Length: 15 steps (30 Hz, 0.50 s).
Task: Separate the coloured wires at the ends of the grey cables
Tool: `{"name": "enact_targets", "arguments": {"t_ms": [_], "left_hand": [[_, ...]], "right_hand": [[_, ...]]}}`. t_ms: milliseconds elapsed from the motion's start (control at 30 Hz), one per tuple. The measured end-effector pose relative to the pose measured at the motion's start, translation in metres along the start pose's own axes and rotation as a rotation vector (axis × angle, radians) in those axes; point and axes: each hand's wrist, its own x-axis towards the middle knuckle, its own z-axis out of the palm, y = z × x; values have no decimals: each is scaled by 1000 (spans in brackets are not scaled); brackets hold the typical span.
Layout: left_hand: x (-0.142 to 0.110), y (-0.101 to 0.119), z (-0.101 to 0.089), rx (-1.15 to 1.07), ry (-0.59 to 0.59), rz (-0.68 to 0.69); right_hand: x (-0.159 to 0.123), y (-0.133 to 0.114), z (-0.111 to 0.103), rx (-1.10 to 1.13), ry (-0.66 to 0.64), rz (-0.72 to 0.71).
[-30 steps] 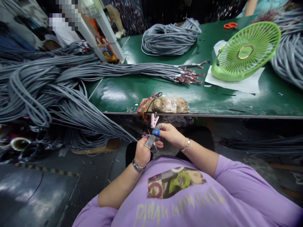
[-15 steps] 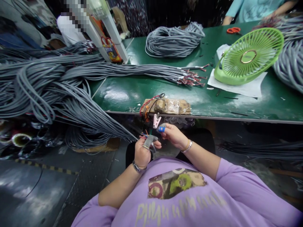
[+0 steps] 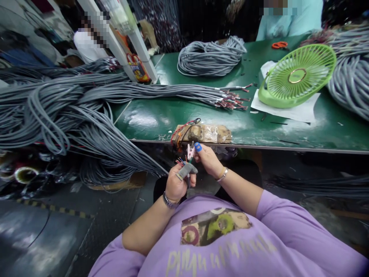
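Grey cable [image 3: 188,182], its coloured wires [image 3: 180,161] splayed, sits near the desk [image 3: 259,134] edge, pinched by the left hand's [image 3: 175,185] fingers; the right hand's [image 3: 209,161] clamp the pink clip [image 3: 190,153]. Likely light and springy, wires fragile: best held by the sheath

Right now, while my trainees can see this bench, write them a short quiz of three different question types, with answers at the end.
1. Multiple choice. Seen from the wearer's side, where is the green fan relative to the coil of grey cable?
a) to its left
b) to its right
c) on top of it

2. True or false. The fingers of the right hand are at the pink clip.

3. Fill in the missing word. Thin ____ of several colours stick out from the left hand.

Key: 1 b; 2 true; 3 wires.
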Motion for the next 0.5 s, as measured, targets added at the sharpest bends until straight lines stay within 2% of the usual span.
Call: {"name": "enact_targets", "arguments": {"t_ms": [133,333,500], "left_hand": [[2,-3,-2,5,11,-17],[5,-10,-4,24,-6,-48],[2,-10,-5,43,-5,-50]], "right_hand": [[5,3,6,287,-101,221],[8,2,13,417,18,214],[5,2,12,410,-14,266]]}}
